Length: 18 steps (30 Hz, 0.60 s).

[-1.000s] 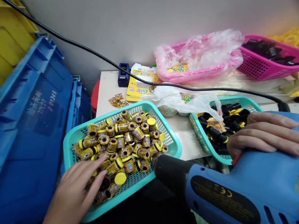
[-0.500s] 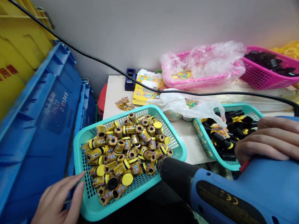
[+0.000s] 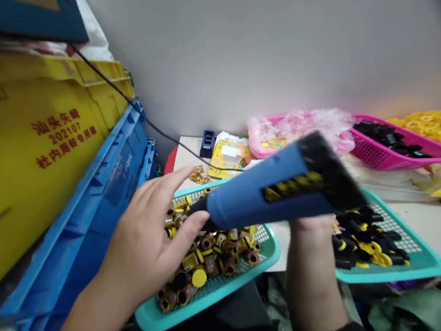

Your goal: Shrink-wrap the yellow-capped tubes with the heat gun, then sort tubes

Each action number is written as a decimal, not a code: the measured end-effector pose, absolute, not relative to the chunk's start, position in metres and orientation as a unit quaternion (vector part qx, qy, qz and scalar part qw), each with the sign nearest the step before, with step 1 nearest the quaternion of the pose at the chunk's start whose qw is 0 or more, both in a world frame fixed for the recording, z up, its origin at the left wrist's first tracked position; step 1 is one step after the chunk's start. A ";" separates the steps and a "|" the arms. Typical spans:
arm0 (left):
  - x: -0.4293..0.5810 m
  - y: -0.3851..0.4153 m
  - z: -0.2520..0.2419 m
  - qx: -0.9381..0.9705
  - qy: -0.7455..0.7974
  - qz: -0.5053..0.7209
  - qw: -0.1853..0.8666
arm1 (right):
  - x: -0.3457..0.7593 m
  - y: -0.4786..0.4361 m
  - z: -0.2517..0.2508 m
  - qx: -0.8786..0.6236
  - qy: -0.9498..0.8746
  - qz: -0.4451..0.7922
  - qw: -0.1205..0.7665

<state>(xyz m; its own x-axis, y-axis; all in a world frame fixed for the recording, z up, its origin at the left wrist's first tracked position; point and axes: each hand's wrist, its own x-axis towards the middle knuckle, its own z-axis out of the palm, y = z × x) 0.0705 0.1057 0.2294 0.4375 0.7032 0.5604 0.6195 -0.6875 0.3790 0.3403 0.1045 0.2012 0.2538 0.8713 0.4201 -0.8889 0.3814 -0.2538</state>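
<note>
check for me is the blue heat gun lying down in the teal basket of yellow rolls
No, the blue heat gun is raised above the teal basket, gripped from below by the right hand.

Blue heat gun [image 3: 271, 194] held level, nozzle left, over teal basket [image 3: 219, 298] of yellow-labelled tubes [image 3: 209, 246]

Both arms bare – no sleeve on left hand [image 3: 149, 242] forearm; right hand [image 3: 311, 229] wrist ends at a dark cuff – no rings, no gloves.
</note>
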 end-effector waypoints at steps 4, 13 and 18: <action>0.108 0.119 0.240 0.823 0.437 0.354 0.079 | 0.307 0.114 0.224 -0.126 -0.087 0.572 0.806; 0.121 0.132 0.237 0.742 0.501 0.399 0.200 | 0.282 0.112 0.240 -0.145 0.054 0.586 0.796; 0.111 0.138 0.243 0.720 0.482 0.409 0.286 | 0.293 0.100 0.236 -0.204 -0.141 0.636 0.731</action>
<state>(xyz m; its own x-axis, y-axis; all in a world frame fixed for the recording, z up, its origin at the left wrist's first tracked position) 0.1108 0.1380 0.2434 0.2019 0.9278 0.3137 0.4600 -0.3725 0.8060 0.2929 0.0999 0.2355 0.1513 0.9870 -0.0537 -0.8720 0.1077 -0.4774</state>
